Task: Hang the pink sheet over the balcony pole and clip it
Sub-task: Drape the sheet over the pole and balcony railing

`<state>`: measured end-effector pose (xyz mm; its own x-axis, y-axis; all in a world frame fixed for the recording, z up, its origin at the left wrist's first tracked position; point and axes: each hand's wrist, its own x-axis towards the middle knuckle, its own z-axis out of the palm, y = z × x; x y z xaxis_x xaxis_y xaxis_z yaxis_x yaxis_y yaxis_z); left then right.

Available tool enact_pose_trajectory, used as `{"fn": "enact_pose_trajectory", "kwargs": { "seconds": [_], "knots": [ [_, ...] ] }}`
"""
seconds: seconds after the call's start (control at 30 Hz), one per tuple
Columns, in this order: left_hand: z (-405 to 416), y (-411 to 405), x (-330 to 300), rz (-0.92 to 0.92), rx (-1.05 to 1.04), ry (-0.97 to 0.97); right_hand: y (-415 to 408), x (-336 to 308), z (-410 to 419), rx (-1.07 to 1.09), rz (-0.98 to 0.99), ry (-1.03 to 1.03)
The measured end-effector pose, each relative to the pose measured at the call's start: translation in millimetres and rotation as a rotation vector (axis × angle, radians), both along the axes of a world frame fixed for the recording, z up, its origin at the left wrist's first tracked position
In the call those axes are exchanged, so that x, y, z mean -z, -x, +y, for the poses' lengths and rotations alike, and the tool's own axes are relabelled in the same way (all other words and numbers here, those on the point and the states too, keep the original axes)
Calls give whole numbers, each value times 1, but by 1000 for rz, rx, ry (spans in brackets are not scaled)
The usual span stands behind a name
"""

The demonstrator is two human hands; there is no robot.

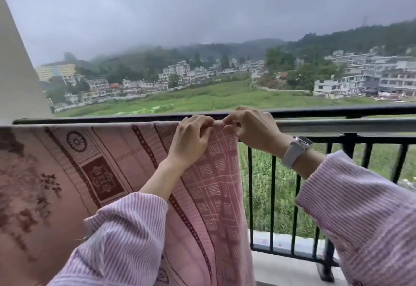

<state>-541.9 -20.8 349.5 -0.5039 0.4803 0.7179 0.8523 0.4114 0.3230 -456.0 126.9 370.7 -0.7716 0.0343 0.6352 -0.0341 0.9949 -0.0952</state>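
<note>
Across the lower left and centre of the frame hangs the pink sheet, draped over the grey balcony pole with its right edge falling just right of centre. I have both hands at that top corner, presumably because the loose edge is where a clip would do most good. My left hand presses down on the fold, fingers curled over the cloth to keep it from sliding. My right hand pinches the sheet's edge against the pole; something small may sit between its fingers, but I cannot tell whether it is a clip. A pale watch sits on the right wrist. Behind the pole runs the black railing, then green field and buildings in the upper half
</note>
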Motion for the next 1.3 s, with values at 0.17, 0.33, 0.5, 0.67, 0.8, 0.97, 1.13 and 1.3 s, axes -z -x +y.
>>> {"fn": "enact_pose_trajectory", "kwargs": {
  "seconds": [0.17,0.33,0.5,0.67,0.8,0.97,1.13,1.3],
  "knots": [
    [9,3,2,61,-60,-51,3,-6,-1,-55,68,61],
    [32,-15,-3,92,28,-109,-17,-10,32,57,165,-22],
    [42,-25,3,174,-20,-33,-32,11,40,225,329,-55],
    [10,1,18,123,-145,49,-19,22,11,217,286,-195],
    [-24,12,23,96,-219,18,10,41,-33,129,162,-259],
    [-131,37,48,93,-387,-3,55,65,-111,-51,121,-186],
    [-291,64,110,1,-627,-12,116,98,-228,-293,74,-13],
    [-454,88,153,-148,-760,30,172,160,-379,-427,-148,70]
  ]
}}
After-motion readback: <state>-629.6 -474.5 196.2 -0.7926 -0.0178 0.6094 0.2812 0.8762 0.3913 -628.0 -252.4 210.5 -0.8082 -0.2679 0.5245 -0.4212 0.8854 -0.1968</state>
